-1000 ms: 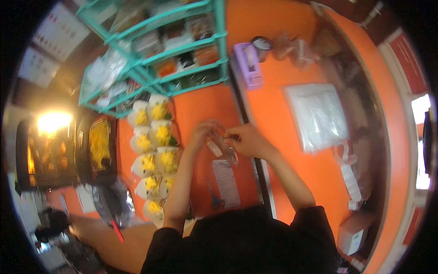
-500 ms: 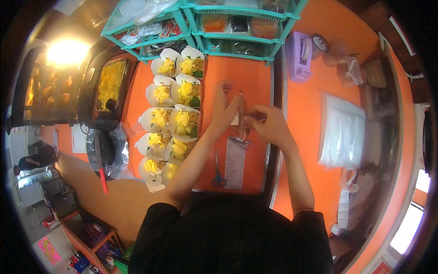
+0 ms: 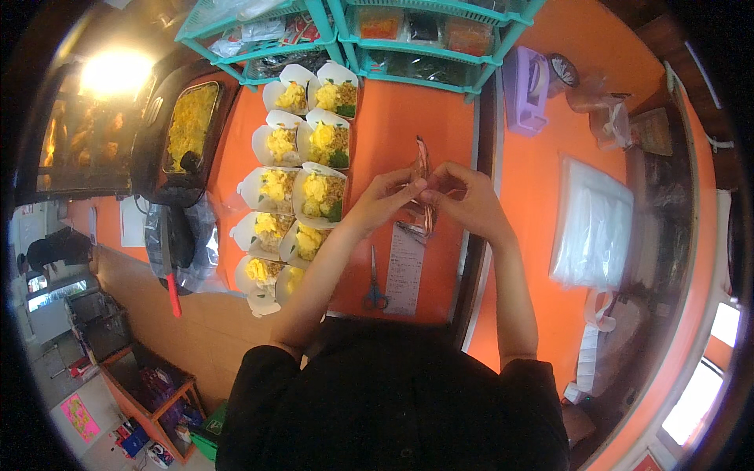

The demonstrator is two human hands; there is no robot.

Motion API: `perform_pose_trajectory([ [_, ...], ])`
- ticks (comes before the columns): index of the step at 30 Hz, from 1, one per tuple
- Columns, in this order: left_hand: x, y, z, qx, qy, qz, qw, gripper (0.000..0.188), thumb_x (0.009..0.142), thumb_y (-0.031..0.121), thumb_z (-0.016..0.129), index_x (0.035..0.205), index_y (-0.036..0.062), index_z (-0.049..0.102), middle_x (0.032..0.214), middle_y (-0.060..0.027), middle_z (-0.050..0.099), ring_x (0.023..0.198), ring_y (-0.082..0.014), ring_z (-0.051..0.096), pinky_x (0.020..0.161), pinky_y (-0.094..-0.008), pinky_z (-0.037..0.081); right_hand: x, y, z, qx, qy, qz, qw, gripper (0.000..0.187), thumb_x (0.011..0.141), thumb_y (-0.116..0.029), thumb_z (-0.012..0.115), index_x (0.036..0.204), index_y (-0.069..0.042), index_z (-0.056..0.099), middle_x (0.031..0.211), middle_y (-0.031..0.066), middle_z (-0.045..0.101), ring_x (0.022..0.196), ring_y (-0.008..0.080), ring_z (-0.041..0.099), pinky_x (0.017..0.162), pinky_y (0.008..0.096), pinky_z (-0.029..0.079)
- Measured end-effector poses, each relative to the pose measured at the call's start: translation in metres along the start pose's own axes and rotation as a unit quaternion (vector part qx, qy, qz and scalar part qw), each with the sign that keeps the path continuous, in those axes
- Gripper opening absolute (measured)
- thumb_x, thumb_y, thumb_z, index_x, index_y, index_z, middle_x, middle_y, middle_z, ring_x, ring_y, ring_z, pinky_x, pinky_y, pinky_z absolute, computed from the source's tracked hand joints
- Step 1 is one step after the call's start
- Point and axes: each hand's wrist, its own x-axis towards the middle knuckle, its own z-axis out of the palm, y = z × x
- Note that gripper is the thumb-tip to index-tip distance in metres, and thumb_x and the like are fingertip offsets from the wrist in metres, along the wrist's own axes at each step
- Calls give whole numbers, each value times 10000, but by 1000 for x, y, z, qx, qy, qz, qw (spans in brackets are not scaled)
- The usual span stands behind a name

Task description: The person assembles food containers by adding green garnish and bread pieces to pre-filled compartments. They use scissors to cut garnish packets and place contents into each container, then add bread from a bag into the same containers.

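Both hands meet over the orange counter, pinching a narrow, shiny reddish-brown packet [image 3: 422, 157] between them. My left hand [image 3: 385, 206] grips its near side with thumb and fingers closed. From the other side, my right hand [image 3: 471, 202] has thumb and fingertips closed on the packet's middle. Its exact kind and contents cannot be made out. Just below the hands a crumpled silvery piece [image 3: 411, 232] lies at the top of a long white paper receipt [image 3: 404, 275]. Scissors with dark teal handles [image 3: 375, 297] lie to the receipt's left.
Open white food boxes [image 3: 303, 188] with yellow topping stand in two columns on the left. A teal drawer rack [image 3: 408, 59] is at the back. To the right are a purple tape dispenser [image 3: 528, 98] and clear plastic bags [image 3: 593, 228]. A red-handled knife [image 3: 173, 290] lies far left.
My left hand has come down from the packet's upper part to its middle, beside my right hand. The packet now stands more upright. The whole view has shifted slightly.
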Motion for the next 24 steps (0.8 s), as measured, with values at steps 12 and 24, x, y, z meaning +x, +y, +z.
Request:
perform_pose_trajectory([
  [12, 3, -10, -12, 27, -52, 83, 995, 242, 1020, 268, 594, 1094, 38, 604, 953, -35, 660, 897, -155, 686, 745, -309, 590, -2, 1, 0, 39, -26, -9, 999, 213, 839, -147, 786, 954, -35, 647, 849, 38, 698, 805, 108, 690, 731, 274, 556],
  [24, 9, 17, -1, 309, -21, 110, 944, 208, 971, 154, 588, 968, -44, 651, 728, -94, 648, 689, -75, 582, 633, -318, 497, 6, 7, -1, -125, -49, 3, 991, 201, 838, -145, 652, 872, 53, 651, 674, 158, 612, 668, 163, 632, 642, 329, 498],
])
